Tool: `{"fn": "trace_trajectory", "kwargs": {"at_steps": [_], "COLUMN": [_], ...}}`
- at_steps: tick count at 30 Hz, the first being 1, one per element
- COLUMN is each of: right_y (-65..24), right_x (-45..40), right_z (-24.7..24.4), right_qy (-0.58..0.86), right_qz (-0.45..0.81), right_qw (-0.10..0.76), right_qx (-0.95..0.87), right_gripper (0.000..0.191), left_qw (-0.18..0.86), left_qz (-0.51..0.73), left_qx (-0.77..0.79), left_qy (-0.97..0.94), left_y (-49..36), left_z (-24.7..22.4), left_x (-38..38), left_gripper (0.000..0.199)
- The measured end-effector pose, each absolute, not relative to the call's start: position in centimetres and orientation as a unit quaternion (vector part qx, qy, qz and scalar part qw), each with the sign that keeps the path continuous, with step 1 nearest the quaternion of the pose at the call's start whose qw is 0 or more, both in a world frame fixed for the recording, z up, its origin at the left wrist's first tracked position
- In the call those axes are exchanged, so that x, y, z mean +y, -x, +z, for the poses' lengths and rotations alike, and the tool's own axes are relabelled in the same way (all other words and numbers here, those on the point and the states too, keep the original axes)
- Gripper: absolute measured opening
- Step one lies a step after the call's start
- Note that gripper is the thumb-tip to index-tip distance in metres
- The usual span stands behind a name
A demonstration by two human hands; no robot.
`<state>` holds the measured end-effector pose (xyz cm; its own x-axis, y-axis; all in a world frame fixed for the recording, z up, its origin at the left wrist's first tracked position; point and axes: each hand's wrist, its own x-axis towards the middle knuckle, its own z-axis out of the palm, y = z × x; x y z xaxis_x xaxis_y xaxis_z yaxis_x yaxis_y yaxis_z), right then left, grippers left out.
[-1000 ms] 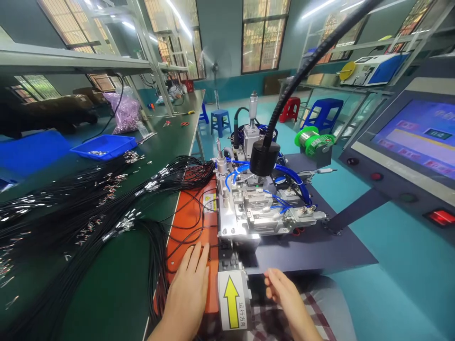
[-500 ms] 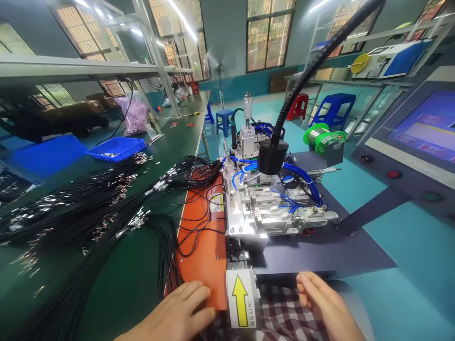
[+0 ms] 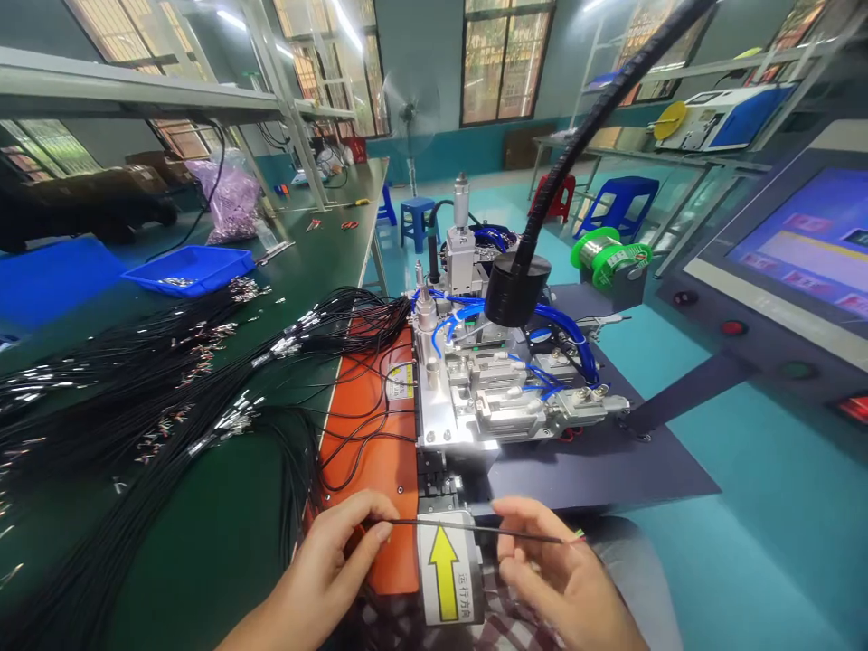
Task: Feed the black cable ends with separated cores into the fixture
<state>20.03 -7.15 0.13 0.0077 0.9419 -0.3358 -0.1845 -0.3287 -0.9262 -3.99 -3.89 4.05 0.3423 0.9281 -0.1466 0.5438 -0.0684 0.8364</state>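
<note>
Head view: left hand (image 3: 325, 565) and right hand (image 3: 566, 579) pinch one black wire (image 3: 475, 529) stretched between them over the arrow label (image 3: 444, 565) — blue tray (image 3: 193, 269) holds small metal terminals, far left on the bench

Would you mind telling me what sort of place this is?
Most likely a wire-harness assembly workshop. Bundles of black wires cover the long green workbench, a small pneumatic machine stands beside a touchscreen panel, and both hands, left hand and right hand, hold one wire.
</note>
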Motion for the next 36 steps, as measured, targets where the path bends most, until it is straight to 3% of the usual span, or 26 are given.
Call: {"fn": "trace_trajectory", "kwargs": {"at_steps": [8, 15, 23, 28, 36], "right_y": [-20.1, -18.0, -20.0, -21.9, -21.3], "right_x": [-6.5, -6.8, -5.9, -5.8, -5.7], "right_z": [0.3, 1.5, 1.6, 1.7, 1.9], "right_qy": [0.514, 0.457, 0.475, 0.488, 0.516], "right_qz": [0.646, 0.692, 0.585, 0.619, 0.561], "right_qw": [0.489, 0.441, 0.456, 0.421, 0.435], "right_qx": [-0.282, -0.343, -0.473, -0.448, -0.479], "right_gripper": [0.021, 0.009, 0.002, 0.023, 0.017], "left_qw": [0.455, 0.7, 0.765, 0.769, 0.773], "left_qz": [0.203, 0.2, 0.191, 0.204, 0.201], "left_qx": [0.54, 0.396, 0.407, 0.42, 0.445], "left_qy": [-0.678, -0.559, -0.46, -0.437, -0.405], "left_y": [3.1, -1.4, -3.3, -4.3, -4.5], "left_z": [4.0, 5.0, 5.3, 5.5, 5.2], "left_x": [-4.8, -5.6, -4.1, -2.8, -2.9], "left_gripper": [0.015, 0.029, 0.03, 0.022, 0.025]}}
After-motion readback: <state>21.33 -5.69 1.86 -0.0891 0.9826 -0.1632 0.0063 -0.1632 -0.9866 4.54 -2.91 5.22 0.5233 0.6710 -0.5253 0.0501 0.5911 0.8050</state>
